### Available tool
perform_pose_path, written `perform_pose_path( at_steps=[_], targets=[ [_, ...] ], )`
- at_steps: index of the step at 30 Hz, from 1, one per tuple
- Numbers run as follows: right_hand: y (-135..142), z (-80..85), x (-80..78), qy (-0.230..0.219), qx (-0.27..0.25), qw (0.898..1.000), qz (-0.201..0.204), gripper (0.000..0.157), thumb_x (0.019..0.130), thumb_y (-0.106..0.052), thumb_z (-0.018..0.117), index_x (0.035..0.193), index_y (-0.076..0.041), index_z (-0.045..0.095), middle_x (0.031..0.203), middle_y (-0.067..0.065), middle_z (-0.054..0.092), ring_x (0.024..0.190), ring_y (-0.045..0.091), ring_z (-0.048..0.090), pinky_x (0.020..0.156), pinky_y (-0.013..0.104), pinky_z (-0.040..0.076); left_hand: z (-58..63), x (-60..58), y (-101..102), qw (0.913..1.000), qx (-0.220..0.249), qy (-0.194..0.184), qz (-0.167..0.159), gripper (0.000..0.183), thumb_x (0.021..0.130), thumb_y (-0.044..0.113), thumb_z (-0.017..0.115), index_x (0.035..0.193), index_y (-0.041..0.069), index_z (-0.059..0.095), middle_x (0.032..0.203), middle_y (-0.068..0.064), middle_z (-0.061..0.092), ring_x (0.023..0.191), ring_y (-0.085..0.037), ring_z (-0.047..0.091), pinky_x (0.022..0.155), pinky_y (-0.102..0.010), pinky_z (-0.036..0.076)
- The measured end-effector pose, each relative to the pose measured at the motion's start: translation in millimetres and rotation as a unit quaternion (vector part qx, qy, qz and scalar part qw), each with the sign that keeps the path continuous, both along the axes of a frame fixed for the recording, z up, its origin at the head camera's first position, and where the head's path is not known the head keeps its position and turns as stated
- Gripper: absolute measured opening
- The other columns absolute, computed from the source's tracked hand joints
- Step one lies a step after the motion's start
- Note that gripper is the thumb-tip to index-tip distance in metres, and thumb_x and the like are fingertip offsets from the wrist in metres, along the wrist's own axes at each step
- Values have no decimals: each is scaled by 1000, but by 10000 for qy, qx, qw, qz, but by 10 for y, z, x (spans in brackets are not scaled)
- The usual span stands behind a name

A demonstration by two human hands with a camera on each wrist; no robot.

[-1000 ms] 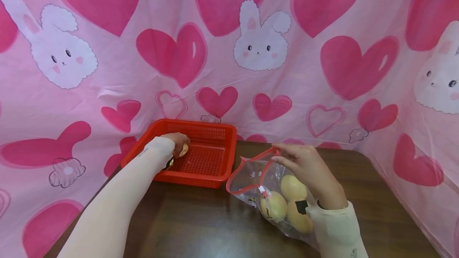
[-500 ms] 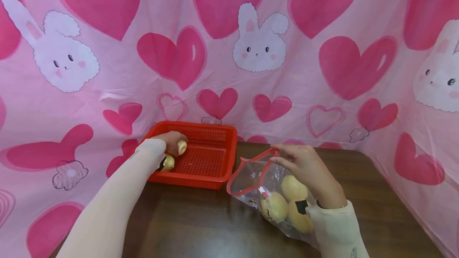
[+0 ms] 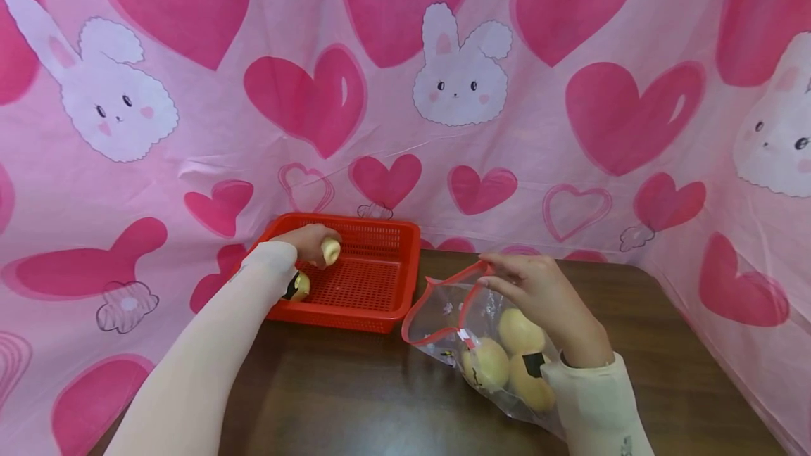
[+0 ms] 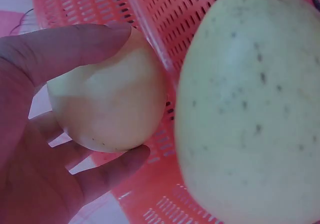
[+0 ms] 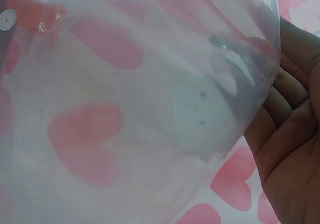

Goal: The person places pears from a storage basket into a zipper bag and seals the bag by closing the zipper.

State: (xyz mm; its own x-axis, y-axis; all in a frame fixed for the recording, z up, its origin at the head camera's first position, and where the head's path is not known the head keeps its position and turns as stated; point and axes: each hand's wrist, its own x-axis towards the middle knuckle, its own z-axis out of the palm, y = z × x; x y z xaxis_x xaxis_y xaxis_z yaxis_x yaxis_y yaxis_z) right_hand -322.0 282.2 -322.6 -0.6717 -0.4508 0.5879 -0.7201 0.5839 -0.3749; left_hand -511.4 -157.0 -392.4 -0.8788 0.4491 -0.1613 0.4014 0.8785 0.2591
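Your left hand point(image 3: 307, 242) has raised the gripped fruit point(image 3: 331, 252), seemingly freeing it from the basket point(image 3: 355, 320). Your right hand point(image 3: 535, 283) pinches the bag point(image 3: 486, 315).

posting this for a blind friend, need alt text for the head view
A left hand holds a pale yellow fruit at a red basket containing another fruit. The right hand pinches a clear, red-rimmed bag with three similar fruits inside.

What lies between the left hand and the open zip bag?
In the head view: the yellow fruit in the left hand, the right part of the red basket, then a narrow strip of brown tabletop.
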Motion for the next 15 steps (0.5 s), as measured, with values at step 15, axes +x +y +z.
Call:
perform_pose_path(
  at_steps=[15],
  targets=[
    [9, -18, -8, 106, 21, 9999, 13, 39, 77, -13, 82, 115, -6, 72, 92, -5, 72, 66, 3, 56, 59, 23, 51, 234, 229, 122, 9984, 251, 414, -285, 62, 75, 12, 82, 133, 12, 59, 118, -8, 56, 98, -26, 51, 79, -39, 49]
  ],
)
